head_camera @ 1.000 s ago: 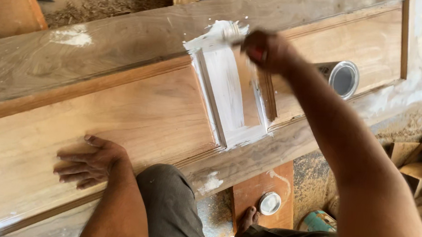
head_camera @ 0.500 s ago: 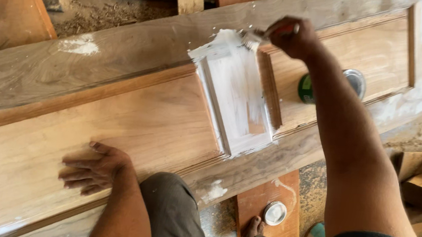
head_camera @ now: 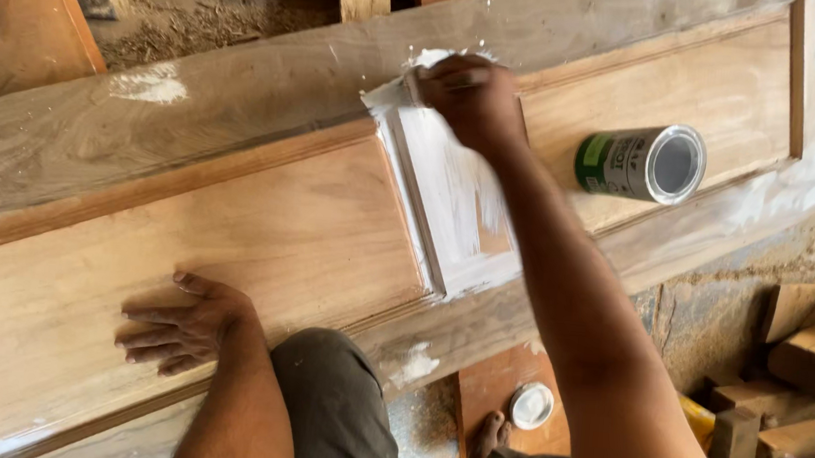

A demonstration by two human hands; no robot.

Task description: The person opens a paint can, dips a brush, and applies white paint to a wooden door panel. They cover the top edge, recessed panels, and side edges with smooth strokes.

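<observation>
Lying flat, wooden door over sawdust-strewn floor shows white smears.

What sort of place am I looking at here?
Probably a woodworking shop: a bare wooden door lies flat, partly coated white, an open can rests on it, and offcut wood blocks pile beside it.

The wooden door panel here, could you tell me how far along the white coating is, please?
Done: the cross rail between the panels is largely white. In hand: the right hand works at its top end, the left hand flat on the bare left panel. Left: both panels and most of the frame; open can waits.
</observation>
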